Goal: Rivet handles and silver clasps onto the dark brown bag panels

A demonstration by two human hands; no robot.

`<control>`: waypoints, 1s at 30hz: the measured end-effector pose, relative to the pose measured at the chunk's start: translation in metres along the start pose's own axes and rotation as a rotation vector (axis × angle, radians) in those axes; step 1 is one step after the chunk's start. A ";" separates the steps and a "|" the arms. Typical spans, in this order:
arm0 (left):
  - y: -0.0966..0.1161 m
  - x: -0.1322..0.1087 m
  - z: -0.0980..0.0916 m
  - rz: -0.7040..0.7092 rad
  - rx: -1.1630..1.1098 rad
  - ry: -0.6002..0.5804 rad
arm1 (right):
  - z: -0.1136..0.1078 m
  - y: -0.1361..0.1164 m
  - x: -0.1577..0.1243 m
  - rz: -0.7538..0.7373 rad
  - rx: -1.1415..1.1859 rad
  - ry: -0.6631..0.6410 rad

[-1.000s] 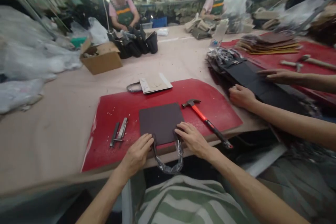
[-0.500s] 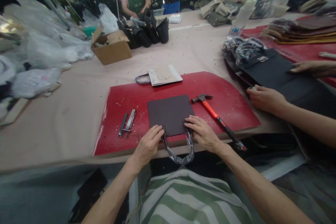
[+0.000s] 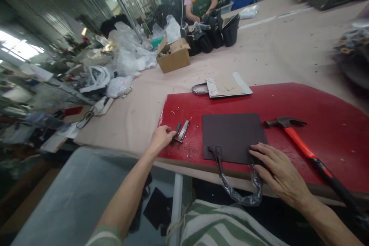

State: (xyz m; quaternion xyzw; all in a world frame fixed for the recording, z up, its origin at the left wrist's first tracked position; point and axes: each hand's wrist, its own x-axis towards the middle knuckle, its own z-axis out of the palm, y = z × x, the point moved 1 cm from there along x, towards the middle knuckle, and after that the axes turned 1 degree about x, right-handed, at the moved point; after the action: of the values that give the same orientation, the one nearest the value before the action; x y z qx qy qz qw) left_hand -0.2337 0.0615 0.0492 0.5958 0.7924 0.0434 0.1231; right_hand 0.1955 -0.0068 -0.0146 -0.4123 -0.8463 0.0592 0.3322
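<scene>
My left hand (image 3: 163,137) has its thumb and fingertips pinched at a dark metal punch (image 3: 177,128) on the red mat. Beside that punch lies a shiny metal punch (image 3: 183,130). My right hand (image 3: 276,169) rests with fingers stretched out over one end of a plastic-wrapped bag handle (image 3: 243,197), pressing it against a dark brown panel (image 3: 233,132). The handle's other end lies uncovered on the panel, and its loop hangs over the table edge. Right of the panel is a claw hammer (image 3: 301,142) with an orange and black grip.
Behind the panel lies a beige-faced piece (image 3: 229,85) with a wrapped handle. A cardboard box (image 3: 174,60) and black bags (image 3: 215,32) stand farther back, near a person in an apron. Plastic bags (image 3: 132,57) are heaped at left. The red mat (image 3: 323,123) reaches the front edge.
My left hand has left the handle's left end and moved left to the punches. My right hand stays on its end. The view has swung left, and the neighbouring person's hands are out of frame.
</scene>
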 end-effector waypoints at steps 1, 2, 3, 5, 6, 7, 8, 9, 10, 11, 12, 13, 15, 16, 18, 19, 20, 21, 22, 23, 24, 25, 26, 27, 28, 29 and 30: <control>0.005 0.003 0.002 0.006 0.013 -0.021 | 0.000 0.000 0.001 0.003 -0.001 -0.001; 0.010 0.006 0.003 0.012 0.030 -0.043 | -0.001 -0.001 0.001 0.009 -0.002 -0.002; 0.015 0.007 0.004 0.019 0.049 -0.062 | -0.001 -0.002 0.001 0.018 -0.003 -0.002; 0.023 0.009 0.004 0.036 0.092 -0.102 | -0.004 -0.007 0.002 0.038 -0.003 -0.011; 0.025 0.009 0.002 0.046 0.112 -0.123 | -0.005 -0.009 0.002 0.048 -0.001 -0.019; 0.025 0.010 0.000 0.050 0.137 -0.146 | -0.006 -0.011 0.003 0.059 0.001 -0.027; 0.025 0.011 -0.001 0.048 0.167 -0.173 | -0.007 -0.013 0.003 0.068 0.004 -0.034; 0.025 0.012 -0.003 0.037 0.202 -0.203 | -0.008 -0.015 0.004 0.076 0.008 -0.039; 0.024 0.014 -0.005 0.023 0.227 -0.228 | -0.008 -0.016 0.004 0.082 0.012 -0.039; 0.023 0.015 -0.006 0.007 0.228 -0.242 | -0.009 -0.017 0.005 0.085 0.015 -0.037; 0.023 0.016 -0.007 -0.008 0.202 -0.245 | -0.009 -0.017 0.005 0.088 0.018 -0.033; 0.022 0.016 -0.009 -0.019 0.155 -0.238 | -0.009 -0.017 0.005 0.088 0.020 -0.031; 0.020 0.015 -0.012 -0.035 0.040 -0.209 | -0.007 -0.015 0.004 0.093 0.026 -0.028; 0.019 0.014 -0.014 -0.046 -0.009 -0.201 | -0.006 -0.014 0.003 0.096 0.028 -0.029; 0.013 0.011 -0.017 -0.070 -0.079 -0.212 | -0.005 -0.012 0.002 0.095 0.027 -0.030; 0.010 0.009 -0.019 -0.082 -0.140 -0.221 | -0.005 -0.012 0.002 0.091 0.024 -0.030; 0.007 0.006 -0.021 -0.093 -0.245 -0.225 | -0.005 -0.013 0.002 0.088 0.021 -0.030; 0.005 0.003 -0.022 -0.099 -0.396 -0.221 | -0.006 -0.014 0.002 0.084 0.018 -0.033; 0.005 0.000 -0.022 -0.099 -0.581 -0.213 | -0.006 -0.015 0.002 0.083 0.017 -0.036; 0.007 -0.005 -0.021 -0.093 -0.780 -0.202 | -0.007 -0.017 0.002 0.087 0.016 -0.041; 0.011 -0.009 -0.019 -0.080 -0.974 -0.191 | -0.007 -0.018 0.003 0.094 0.016 -0.046; 0.019 -0.016 -0.016 -0.061 -1.135 -0.186 | -0.007 -0.018 0.003 0.104 0.016 -0.050; 0.029 -0.023 -0.012 -0.035 -1.248 -0.197 | -0.008 -0.019 0.004 0.115 0.016 -0.053; 0.042 -0.030 -0.007 -0.011 -1.336 -0.221 | -0.008 -0.019 0.004 0.125 0.017 -0.056; 0.056 -0.038 -0.001 0.015 -1.409 -0.257 | -0.008 -0.020 0.004 0.133 0.018 -0.058; 0.071 -0.046 0.006 0.042 -1.472 -0.300 | -0.008 -0.020 0.004 0.136 0.021 -0.061; 0.085 -0.052 0.013 0.070 -1.522 -0.344 | -0.009 -0.020 0.004 0.137 0.022 -0.063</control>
State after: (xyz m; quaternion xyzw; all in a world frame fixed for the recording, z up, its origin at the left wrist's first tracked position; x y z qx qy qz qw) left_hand -0.1371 0.0349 0.0623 0.3702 0.4951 0.4859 0.6178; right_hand 0.1855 -0.0184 0.0021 -0.4633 -0.8255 0.1040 0.3053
